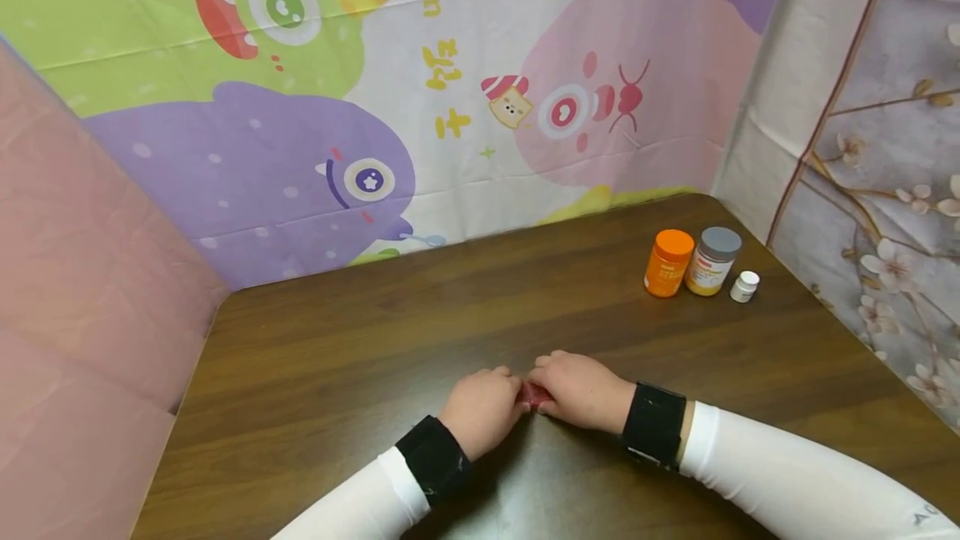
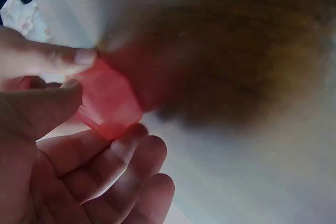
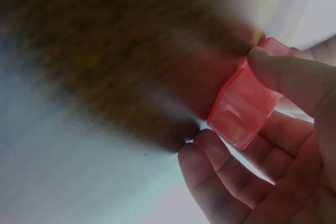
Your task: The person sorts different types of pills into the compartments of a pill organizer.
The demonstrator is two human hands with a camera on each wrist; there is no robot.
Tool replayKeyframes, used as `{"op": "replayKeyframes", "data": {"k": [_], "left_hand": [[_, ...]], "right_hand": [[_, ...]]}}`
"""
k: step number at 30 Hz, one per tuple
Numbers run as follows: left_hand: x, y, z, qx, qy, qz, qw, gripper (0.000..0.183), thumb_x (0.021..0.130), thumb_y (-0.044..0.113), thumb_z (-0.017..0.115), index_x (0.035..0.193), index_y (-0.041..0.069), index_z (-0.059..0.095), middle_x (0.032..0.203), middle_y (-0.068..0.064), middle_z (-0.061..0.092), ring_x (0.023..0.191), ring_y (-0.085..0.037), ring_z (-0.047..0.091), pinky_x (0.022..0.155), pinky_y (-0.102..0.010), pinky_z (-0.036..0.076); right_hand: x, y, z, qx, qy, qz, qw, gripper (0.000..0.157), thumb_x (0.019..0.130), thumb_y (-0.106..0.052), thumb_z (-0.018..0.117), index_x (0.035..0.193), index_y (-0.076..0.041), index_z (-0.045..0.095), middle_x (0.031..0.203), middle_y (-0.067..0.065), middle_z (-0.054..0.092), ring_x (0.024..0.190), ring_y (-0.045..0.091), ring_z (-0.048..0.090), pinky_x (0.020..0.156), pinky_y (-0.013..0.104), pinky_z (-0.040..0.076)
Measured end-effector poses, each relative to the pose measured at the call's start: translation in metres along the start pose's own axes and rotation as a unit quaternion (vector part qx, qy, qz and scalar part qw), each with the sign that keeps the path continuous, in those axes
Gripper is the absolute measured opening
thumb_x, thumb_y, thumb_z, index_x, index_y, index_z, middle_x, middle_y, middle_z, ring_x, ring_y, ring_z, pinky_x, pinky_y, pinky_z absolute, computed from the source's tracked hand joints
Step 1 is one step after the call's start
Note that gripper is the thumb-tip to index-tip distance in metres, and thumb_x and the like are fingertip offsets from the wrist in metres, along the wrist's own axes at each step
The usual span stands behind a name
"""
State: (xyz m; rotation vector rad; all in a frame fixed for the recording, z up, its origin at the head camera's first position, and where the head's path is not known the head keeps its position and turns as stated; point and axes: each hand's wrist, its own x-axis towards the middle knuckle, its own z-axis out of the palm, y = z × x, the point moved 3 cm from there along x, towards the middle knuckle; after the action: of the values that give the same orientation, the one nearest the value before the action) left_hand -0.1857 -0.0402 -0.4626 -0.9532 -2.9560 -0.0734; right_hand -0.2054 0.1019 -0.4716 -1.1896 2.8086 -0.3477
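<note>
A small, see-through red plastic box (image 1: 534,395) with straight edges is between the two hands, at the front middle of the wooden table. My left hand (image 1: 483,408) holds its left end, thumb on one side and fingers on the other. From the right, my right hand (image 1: 583,391) grips the other end. In the left wrist view the box (image 2: 107,98) shows past the thumb, above the curled fingers. In the right wrist view, the thumb presses on the box (image 3: 244,106) while fingers lie beneath it. The fingers hide parts of it.
Toward the back right of the brown table (image 1: 337,340) stand an orange jar (image 1: 668,263), a grey-lidded jar (image 1: 712,261) and a little white bottle (image 1: 745,287). A cartoon-print cloth (image 1: 465,182) hangs behind, with a pink cloth (image 1: 82,290) at the left and a flowered one (image 1: 885,190) at the right.
</note>
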Motion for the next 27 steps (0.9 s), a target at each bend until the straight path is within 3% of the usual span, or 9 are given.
{"op": "replayKeyframes", "data": {"k": [4,9,15,27], "left_hand": [[0.003,-0.007,-0.007,-0.031,-0.006,0.0,0.9995,0.024,0.096,0.033,0.06,0.082,0.018,0.072,0.071,0.004,0.062,0.063,-0.013,0.057,0.055,-0.033,0.051],[0.009,-0.018,-0.014,-0.055,0.005,-0.015,0.9983,0.02,0.094,0.034,0.063,0.089,0.02,0.076,0.076,0.006,0.069,0.067,-0.009,0.06,0.059,-0.032,0.054],[0.024,-0.026,-0.017,-0.039,0.023,-0.033,0.9984,0.014,0.09,0.03,0.068,0.081,0.022,0.075,0.072,0.007,0.068,0.063,-0.009,0.057,0.054,-0.031,0.052],[0.035,-0.026,-0.005,-0.011,-0.001,-0.043,0.999,0.025,0.089,0.026,0.068,0.065,0.022,0.068,0.061,0.005,0.062,0.053,-0.011,0.053,0.047,-0.032,0.049]], "right_hand": [[0.0,0.001,0.0,0.001,-0.003,0.003,1.0,0.019,0.081,-0.026,0.077,0.093,-0.014,0.069,0.073,-0.005,0.047,0.068,0.013,0.044,0.058,0.026,0.039],[0.001,0.001,0.001,-0.007,-0.013,0.004,1.0,0.023,0.081,-0.028,0.078,0.097,-0.014,0.07,0.073,-0.006,0.048,0.068,0.013,0.044,0.057,0.025,0.039],[0.0,0.002,0.0,-0.012,-0.012,0.0,1.0,0.02,0.081,-0.029,0.078,0.091,-0.014,0.068,0.073,-0.006,0.047,0.067,0.013,0.044,0.056,0.026,0.037],[-0.001,0.003,0.001,-0.009,-0.009,-0.009,1.0,0.021,0.082,-0.029,0.076,0.094,-0.014,0.069,0.075,-0.006,0.048,0.068,0.013,0.044,0.057,0.027,0.038]]}}
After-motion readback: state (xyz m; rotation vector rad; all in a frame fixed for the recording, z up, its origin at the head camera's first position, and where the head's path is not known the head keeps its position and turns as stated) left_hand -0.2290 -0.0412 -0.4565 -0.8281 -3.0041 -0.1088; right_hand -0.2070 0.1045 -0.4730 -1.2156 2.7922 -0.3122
